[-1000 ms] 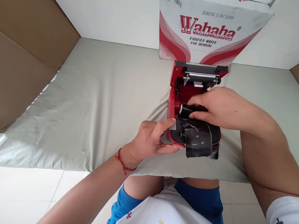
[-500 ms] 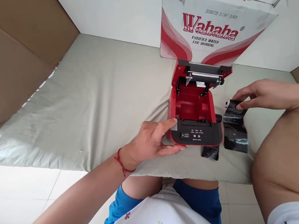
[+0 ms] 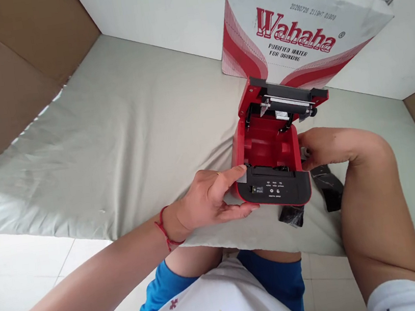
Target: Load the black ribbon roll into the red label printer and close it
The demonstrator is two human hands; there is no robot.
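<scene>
A red and black label printer sits on the cloth with its lid raised. Its red inner bay shows no roll inside. My left hand grips the front left corner, one finger on the top edge and another low at the front. Close against the printer's right side, my right hand is closed on a small roll of black film with a white core; my fingers partly hide it. Black film trails from there over the cloth. Another black strip sticks out under the printer's front.
Behind the printer stands a white and red water carton, with the raised lid close to its face. A brown cardboard panel is at the left. Wrinkled pale cloth covers the surface, its front edge above my knees.
My right hand has moved left with the roll of black film, from apart to right beside the printer. My left hand keeps its grip on the printer. The view has shifted slightly.
</scene>
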